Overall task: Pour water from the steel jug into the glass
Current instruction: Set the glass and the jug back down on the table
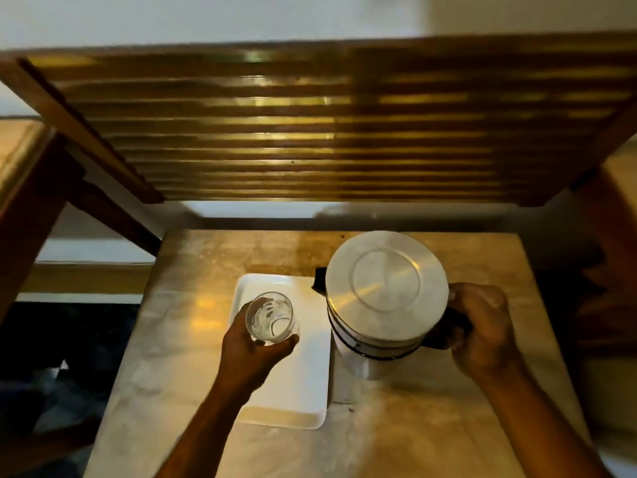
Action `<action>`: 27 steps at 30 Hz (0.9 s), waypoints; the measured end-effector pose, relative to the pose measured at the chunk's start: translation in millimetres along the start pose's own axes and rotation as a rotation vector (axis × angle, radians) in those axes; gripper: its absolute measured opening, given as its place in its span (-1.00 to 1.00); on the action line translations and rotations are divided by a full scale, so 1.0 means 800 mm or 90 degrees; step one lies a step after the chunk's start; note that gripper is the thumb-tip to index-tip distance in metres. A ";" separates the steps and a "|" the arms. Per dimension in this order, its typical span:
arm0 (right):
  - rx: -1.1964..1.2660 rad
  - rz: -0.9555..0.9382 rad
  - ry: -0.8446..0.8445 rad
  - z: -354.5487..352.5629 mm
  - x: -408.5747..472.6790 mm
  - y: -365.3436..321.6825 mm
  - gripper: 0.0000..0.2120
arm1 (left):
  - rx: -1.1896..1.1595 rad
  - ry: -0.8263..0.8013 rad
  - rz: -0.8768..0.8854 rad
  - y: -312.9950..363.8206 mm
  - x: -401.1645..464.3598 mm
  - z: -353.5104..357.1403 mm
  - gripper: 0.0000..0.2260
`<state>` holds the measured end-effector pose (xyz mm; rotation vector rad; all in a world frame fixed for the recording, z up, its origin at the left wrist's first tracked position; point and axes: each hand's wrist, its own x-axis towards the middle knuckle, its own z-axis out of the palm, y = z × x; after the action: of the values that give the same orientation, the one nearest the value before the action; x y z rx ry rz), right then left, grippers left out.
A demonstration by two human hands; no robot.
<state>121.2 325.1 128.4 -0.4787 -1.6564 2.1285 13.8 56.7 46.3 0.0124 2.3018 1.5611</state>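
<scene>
A steel jug (386,291) with a closed round lid and a black spout on its left stands on the table, right of centre. My right hand (482,331) is wrapped around its black handle on the right side. A clear glass (269,317) sits upright over a white tray (303,381), and my left hand (251,350) grips it from below and the left. I cannot tell whether the glass rests on the tray or is lifted a little. No water is flowing.
The small table (193,305) has a pale marbled top. Behind it stands a slatted wooden panel (310,132) against a white wall. A wooden frame (41,188) runs along the left, dark floor below it.
</scene>
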 end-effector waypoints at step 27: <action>0.050 0.044 -0.048 -0.029 0.004 0.081 -0.66 | 0.075 0.057 -0.024 -0.088 0.006 0.050 -0.30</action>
<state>123.3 332.3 59.9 -0.4421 -1.6104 2.2786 34.5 66.0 -31.2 -0.0714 2.4463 1.4330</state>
